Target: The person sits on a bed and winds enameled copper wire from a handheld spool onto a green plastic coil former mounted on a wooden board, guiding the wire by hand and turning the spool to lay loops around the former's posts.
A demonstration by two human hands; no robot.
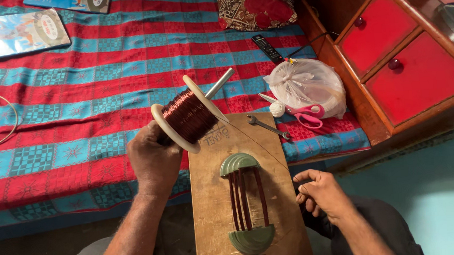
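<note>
Wooden board (211, 208), bottom centre of frame, sits closest, w/ a green coil former (247, 203) fixed on it: two stepped half-round end pieces, top & bottom. Several bands of dark red-brown wire already run lengthwise betw. the two ends, so winding looks partly done; outer steps of the former look bare, so prob. more turns left. Can't count turns.

Right hand (322, 192), lower right: its grip is fingers curled in, thumb & forefinger close together, just beside the board's right edge. A thin wire strand (257, 144) runs diagonally from the spool down toward this hand; whether the fingertips actually pinch it I can't tell, too fine.

Left hand (154, 162), centre left: grip closed round the near flange of the wire spool (189, 117), held tilted above the board's upper left corner. Spool is cream-flanged, well filled w/ copper-brown wire, a pale rod (218, 84) sticking out its far end.

Further out, on the red & blue patterned bedspread (76, 101): small spanner (267, 126) just beyond the board's top right, pink-handled scissors (303, 112) & a small white roll beside a knotted clear plastic bag (306, 84), black remote (268, 49) upper centre. Red-drawered cabinet (403, 51) upper right.
</note>
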